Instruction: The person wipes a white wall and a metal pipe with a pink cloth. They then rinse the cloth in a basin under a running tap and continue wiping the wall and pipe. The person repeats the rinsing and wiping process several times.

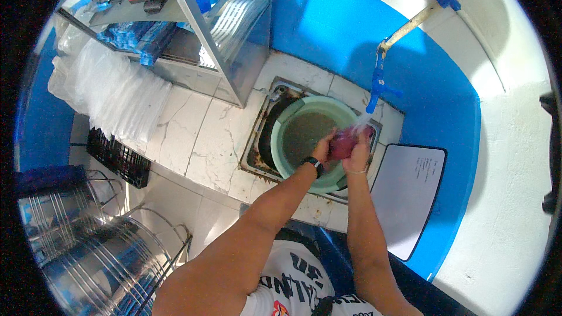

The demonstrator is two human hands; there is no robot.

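At the far left, two shiny ribbed steel pots (76, 240) sit in a wire stand, their curved metal sides catching the light; what they hold cannot be seen. Just beyond them a black plastic crate (119, 158) with a lattice wall rests on the white marble-veined tiled counter (199, 140), and above it hang bundles of thin, translucent plastic bags (111, 96). A glass-and-metal display case (193, 17) stands further back, with blue packets and small dark items inside it. Set into the counter is a square steel sink (257, 140) with a stained, rusty rim, and in it stands a round pale-green plastic basin (293, 117) filled with murky greenish-brown water. Over the basin's right edge, the person's left hand (323, 147), a black watch on its wrist, and the right hand (358, 155), a thin bracelet on its wrist, are both closed around a small dark-red object (345, 142), pressing it between them; whether it is cloth or something else cannot be told. A thin stream of water falls on it from the blue plastic tap (377, 85), which is fed by a pale pipe along the blue and white wall. To the right, a flat white board (407, 193) with a dark edge leans by the sink.
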